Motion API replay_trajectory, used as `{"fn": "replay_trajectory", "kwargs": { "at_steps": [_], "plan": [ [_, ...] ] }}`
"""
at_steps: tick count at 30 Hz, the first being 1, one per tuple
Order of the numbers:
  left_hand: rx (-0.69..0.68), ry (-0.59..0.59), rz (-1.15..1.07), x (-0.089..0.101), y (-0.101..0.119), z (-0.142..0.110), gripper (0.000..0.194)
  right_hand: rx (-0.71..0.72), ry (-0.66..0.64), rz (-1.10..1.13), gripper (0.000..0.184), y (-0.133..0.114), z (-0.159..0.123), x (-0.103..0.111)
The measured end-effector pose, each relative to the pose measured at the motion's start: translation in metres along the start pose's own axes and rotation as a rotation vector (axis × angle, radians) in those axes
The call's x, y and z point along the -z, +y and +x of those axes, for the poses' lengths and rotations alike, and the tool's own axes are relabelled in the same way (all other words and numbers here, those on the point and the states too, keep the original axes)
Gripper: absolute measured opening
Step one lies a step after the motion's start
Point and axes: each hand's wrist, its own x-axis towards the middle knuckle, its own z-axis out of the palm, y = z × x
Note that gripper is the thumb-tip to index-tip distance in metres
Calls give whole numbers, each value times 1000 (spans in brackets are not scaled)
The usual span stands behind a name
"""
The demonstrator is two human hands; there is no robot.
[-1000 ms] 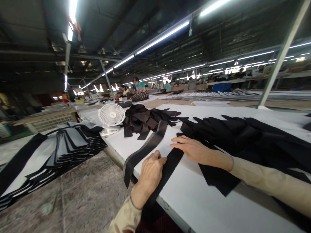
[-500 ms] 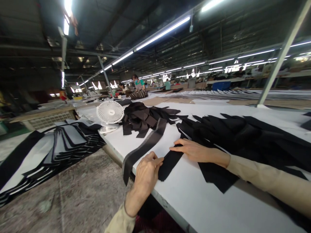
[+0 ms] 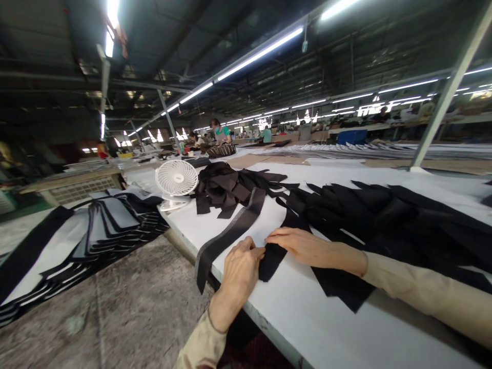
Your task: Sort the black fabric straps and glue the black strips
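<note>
A black fabric strip (image 3: 272, 262) lies near the front edge of the white-topped table. My left hand (image 3: 242, 269) is closed at its left edge, thumb and fingers pinching the cloth. From the right, my right hand (image 3: 311, 247) reaches over the same strip, its fingertips drawn together on the edge just beyond the left fingertips. The right thumb is mostly hidden. Left of both hands, a dark grey strip with a lighter border (image 3: 232, 233) hangs its near end over the table edge. A large heap of black fabric pieces (image 3: 384, 215) spreads beside my right forearm.
A white fan (image 3: 177, 178) stands at the table's left corner, beside a pile of dark brownish-black pieces (image 3: 226, 184). Black and white layered panels (image 3: 111, 225) are fanned out at left. A metal post (image 3: 442, 113) rises at right. A co-worker (image 3: 221, 132) stands farther back.
My left hand has shifted slightly right. My right hand's fingers, spread on the cloth before, have drawn together at the strip's edge. The strip's near end has moved a little right.
</note>
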Motion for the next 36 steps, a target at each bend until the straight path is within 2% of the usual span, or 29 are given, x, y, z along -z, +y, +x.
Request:
{"fn": "replay_trajectory", "kwargs": {
  "at_steps": [5, 8, 12, 16, 19, 23, 26, 29, 32, 36],
  "plan": [
    [111, 48, -262, 0, -5, -6, 20, 23, -17, 67, 51, -7, 2, -5],
    [144, 107, -282, -1, -7, -13, 16, 24, -32, 63, 52, -11, 2, -4],
    [104, 156, -286, -3, -12, -23, 13, 32, -45, 46, 56, -12, 0, -5],
    [-16, 209, -148, -4, -14, -32, 16, 108, -114, 13, 66, -7, -2, -2],
    [-111, 267, 34, -7, -13, -35, 20, 139, -186, 21, 61, -9, -2, 7],
    [-129, 265, 68, -10, -11, -33, 20, 81, -49, 54, 48, -20, 2, 10],
    [-101, 243, 9, -7, -12, -32, 22, 125, -30, 105, 50, -28, 4, 2],
    [-34, 199, -263, 1, -17, -36, 24, 102, -58, 151, 50, -31, 4, -6],
    [70, 234, -493, 8, -21, -43, 28, 99, -49, 177, 51, -30, 3, -8],
    [151, 270, -376, 6, -17, -49, 15, 110, -36, 171, 52, -31, 3, -7]
  ]
}}
